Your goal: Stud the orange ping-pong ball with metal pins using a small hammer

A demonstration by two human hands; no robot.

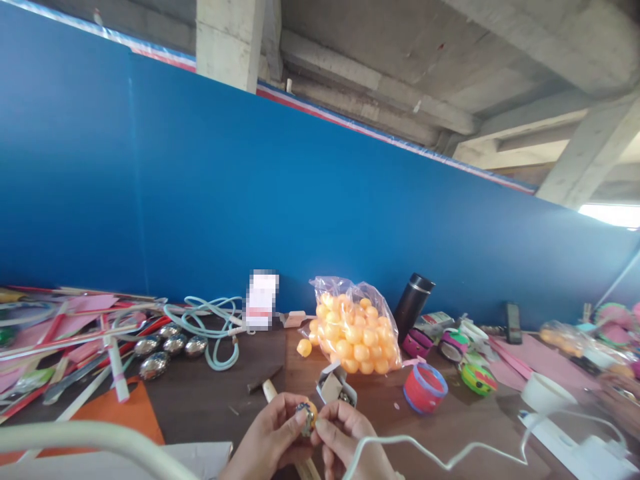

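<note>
My left hand (277,433) is closed around a small orange ball (311,410) whose near side has a dark, shiny, patchy covering. Thumb and fingers of my right hand (346,437) are pinched together at the ball's right edge; anything between them is too small to make out. Just beyond my hands stands an opened small white box (336,385) with little dark metallic pieces inside. A wooden stick (270,391) lies under my left hand, and its far end shows past the fingers. Farther back, a clear plastic bag (357,330) is full of orange balls, with one loose orange ball (304,347) beside it.
Several shiny silver balls (175,344) sit at left near a coiled pale blue cord (220,357) and heaped strips. A black flask (414,303) leans behind the bag. Rightward are a red-and-blue ring (425,390), a power strip (565,443) and a white cable (450,463) crossing my right hand.
</note>
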